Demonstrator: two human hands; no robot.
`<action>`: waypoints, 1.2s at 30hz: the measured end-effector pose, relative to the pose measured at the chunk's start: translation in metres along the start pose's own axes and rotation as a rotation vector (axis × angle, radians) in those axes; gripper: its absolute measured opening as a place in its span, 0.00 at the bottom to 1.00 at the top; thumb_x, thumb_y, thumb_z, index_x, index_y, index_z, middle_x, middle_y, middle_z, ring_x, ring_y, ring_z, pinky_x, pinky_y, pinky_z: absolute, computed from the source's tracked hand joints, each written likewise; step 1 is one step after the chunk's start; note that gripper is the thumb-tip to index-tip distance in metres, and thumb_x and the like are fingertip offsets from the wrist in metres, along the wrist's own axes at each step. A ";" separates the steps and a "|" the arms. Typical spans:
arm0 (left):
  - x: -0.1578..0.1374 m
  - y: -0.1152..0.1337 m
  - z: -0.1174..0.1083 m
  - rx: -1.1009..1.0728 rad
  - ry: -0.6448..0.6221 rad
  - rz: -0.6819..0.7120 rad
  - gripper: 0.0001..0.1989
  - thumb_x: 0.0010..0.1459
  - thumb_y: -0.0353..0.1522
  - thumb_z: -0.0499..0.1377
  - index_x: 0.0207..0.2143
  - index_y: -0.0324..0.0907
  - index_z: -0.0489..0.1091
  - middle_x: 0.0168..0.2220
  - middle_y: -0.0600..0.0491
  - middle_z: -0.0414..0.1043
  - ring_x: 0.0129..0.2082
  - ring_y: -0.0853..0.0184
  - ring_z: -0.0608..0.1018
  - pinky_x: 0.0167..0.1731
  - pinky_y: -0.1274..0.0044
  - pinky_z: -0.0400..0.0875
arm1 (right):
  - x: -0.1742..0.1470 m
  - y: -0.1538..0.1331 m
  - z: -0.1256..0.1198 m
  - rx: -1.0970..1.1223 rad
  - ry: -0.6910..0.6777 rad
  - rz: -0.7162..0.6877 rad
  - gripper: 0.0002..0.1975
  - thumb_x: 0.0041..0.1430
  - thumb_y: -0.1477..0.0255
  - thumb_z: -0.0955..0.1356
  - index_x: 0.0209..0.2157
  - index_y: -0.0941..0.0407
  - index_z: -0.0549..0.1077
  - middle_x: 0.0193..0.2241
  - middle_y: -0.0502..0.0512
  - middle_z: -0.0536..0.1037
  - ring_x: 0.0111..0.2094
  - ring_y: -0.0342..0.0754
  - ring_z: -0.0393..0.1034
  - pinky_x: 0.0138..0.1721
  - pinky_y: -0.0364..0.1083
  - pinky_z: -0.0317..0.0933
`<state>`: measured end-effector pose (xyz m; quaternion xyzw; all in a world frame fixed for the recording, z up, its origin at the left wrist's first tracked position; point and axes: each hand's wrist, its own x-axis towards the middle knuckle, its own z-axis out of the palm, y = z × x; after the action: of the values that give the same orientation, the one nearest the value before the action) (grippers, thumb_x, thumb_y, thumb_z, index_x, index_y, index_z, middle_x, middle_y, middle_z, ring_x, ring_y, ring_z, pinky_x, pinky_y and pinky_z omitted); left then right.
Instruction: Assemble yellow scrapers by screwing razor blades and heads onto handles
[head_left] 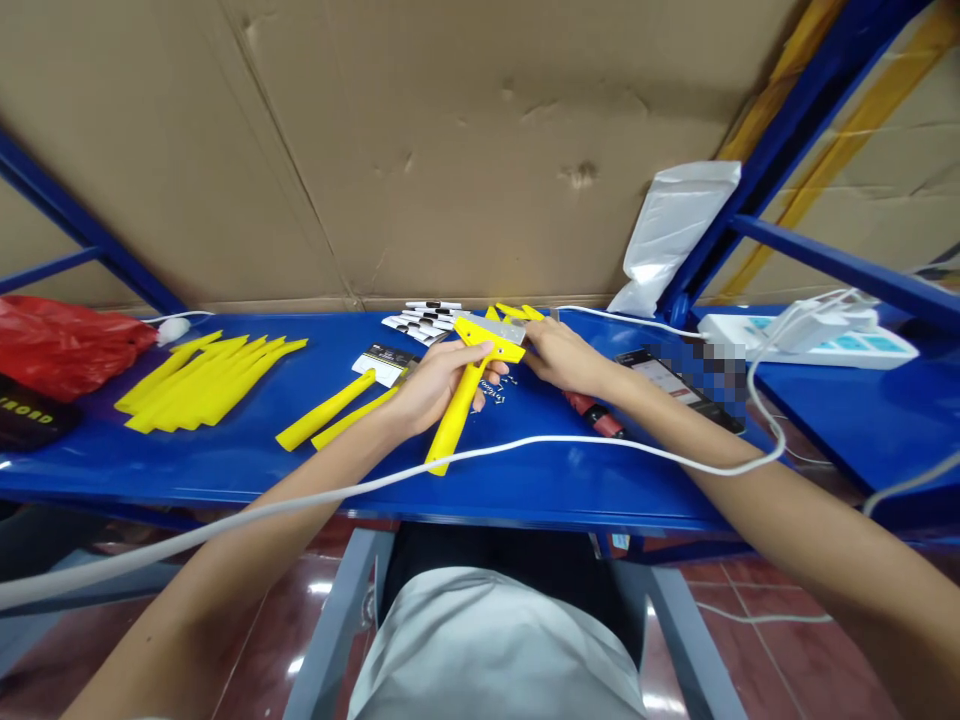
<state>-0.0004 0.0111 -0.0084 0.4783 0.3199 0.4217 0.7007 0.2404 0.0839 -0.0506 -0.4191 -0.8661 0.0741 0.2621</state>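
Note:
My left hand (442,385) is closed round a yellow scraper (455,415), its thumb on the wide head and the handle pointing down toward me. A grey metal plate shows at the head's upper edge. My right hand (559,352) is curled at the head's right end; its fingertips are hidden, and I cannot make out what they hold. Under the right wrist lies a red and black tool (594,414), partly covered. Small pieces and white handwriting (493,390) show on the blue table below the head. Two yellow handles (324,411) lie left of my left hand.
Several yellow handles (210,385) are stacked at left, near a red bag (71,345). White-and-black strips (424,322) and a printed card (382,364) lie behind. A phone (671,385) and power strip (810,340) sit right. A white cable (540,440) crosses both forearms.

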 end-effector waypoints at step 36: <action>-0.003 -0.013 0.006 0.240 -0.113 -0.126 0.12 0.66 0.35 0.70 0.41 0.33 0.78 0.39 0.39 0.84 0.33 0.63 0.84 0.18 0.79 0.77 | -0.010 -0.070 -0.012 1.049 0.058 0.338 0.24 0.48 0.58 0.84 0.42 0.52 0.78 0.40 0.52 0.84 0.42 0.50 0.78 0.48 0.52 0.71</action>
<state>0.0070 0.0041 -0.0191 0.5607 0.3573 0.3082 0.6804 0.2034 0.0304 -0.0198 -0.3673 -0.6261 0.5252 0.4442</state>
